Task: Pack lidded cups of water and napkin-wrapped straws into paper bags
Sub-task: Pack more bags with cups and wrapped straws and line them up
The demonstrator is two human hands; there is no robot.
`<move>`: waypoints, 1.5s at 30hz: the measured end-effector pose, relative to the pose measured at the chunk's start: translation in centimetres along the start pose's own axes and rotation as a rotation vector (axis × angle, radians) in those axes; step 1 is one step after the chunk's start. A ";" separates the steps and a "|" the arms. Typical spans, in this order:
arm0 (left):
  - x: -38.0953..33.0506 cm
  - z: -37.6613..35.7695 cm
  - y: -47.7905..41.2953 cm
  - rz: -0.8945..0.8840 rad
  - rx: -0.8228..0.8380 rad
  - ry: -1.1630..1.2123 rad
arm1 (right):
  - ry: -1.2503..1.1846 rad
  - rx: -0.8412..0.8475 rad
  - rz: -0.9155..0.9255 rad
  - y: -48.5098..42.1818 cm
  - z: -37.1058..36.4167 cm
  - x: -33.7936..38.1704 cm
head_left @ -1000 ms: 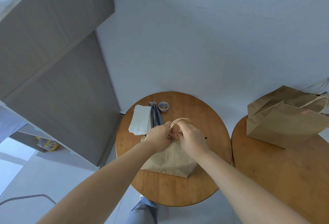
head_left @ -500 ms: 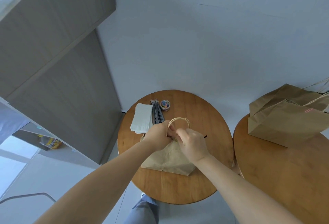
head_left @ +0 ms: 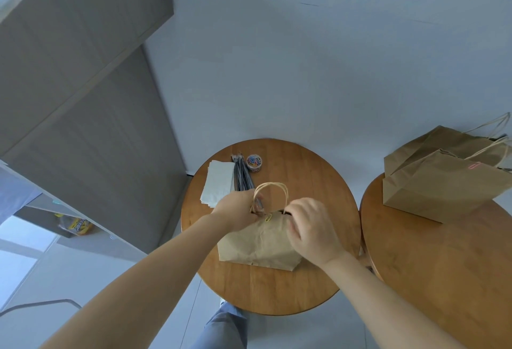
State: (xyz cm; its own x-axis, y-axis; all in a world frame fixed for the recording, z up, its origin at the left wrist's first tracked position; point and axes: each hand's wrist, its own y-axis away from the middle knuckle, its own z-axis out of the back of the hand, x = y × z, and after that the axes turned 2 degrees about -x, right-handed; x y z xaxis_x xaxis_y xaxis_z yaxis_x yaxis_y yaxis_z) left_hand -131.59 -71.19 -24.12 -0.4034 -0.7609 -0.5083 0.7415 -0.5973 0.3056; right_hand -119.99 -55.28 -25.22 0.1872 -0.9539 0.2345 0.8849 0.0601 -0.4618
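Your left hand was curled tight round the top edge of the brown paper bag, right at the left foot of its twine loop handle. Your right hand had its fingers bent down onto that same top edge at the handle's right foot, pinching the paper there. Between your hands, a yellow paper clip sat on the bag's top edge. The bag was in the middle of the round wooden table, and I couldn't see inside it.

By the table's far left edge were a stack of white napkins and, just beside it, a bundle of dark straws. A small round tub of coloured paper clips sat next to the straws at the far edge.

Off to the right, a second wooden table stood just beside the first. It had two more brown paper bags at its far edge, and the front one carried a pink clip.
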 end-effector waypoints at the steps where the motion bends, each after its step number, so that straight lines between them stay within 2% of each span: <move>1: 0.2 0.3 0.1 -0.007 0.058 -0.146 | 0.011 0.013 -0.074 -0.2 0.7 -0.4; 2: 0.4 0.5 0.2 -0.003 0.106 -0.263 | 0.044 0.095 -0.145 -0.5 1.2 -0.9; 4: 1.1 0.5 0.4 0.012 0.175 -0.410 | 0.083 0.485 -0.265 -0.7 1.7 -1.4; 6: 1.6 0.1 0.6 0.029 0.202 -0.477 | 0.119 0.689 -0.288 -0.2 1.3 -1.6; 9: 1.8 -0.4 1.1 0.022 0.183 -0.527 | 0.184 0.623 -0.304 0.8 0.8 -1.9; 15: -1.5 0.5 2.2 -0.115 0.148 -0.669 | 0.171 0.517 -0.330 3.4 3.7 -2.4; 20: -7.4 0.3 2.6 -0.261 0.125 -0.717 | 0.111 0.384 -0.492 7.4 8.7 -3.8; 25: -14.7 -2.4 1.9 -0.401 0.163 -0.703 | 0.164 0.288 -0.622 12.1 14.3 -6.6; 33: -26.2 -6.7 -2.4 -0.582 0.199 -0.685 | 0.271 0.267 -0.825 16.6 21.2 -14.6; 40: -34.4 -10.7 -11.1 -0.579 0.213 -0.612 | 0.316 0.334 -0.887 16.7 24.3 -25.6; 45: -37.9 -13.8 -16.7 -0.529 0.239 -0.596 | 0.322 0.454 -0.882 15.8 25.1 -32.5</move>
State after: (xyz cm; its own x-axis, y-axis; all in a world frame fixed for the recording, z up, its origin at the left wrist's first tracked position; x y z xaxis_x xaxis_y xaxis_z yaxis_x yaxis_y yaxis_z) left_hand -121.33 -28.86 -21.07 -0.9329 -0.3311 -0.1418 0.2675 -0.9006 0.3426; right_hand -101.41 -15.90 -18.67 -0.6674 -0.7420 0.0625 0.7418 -0.6551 0.1434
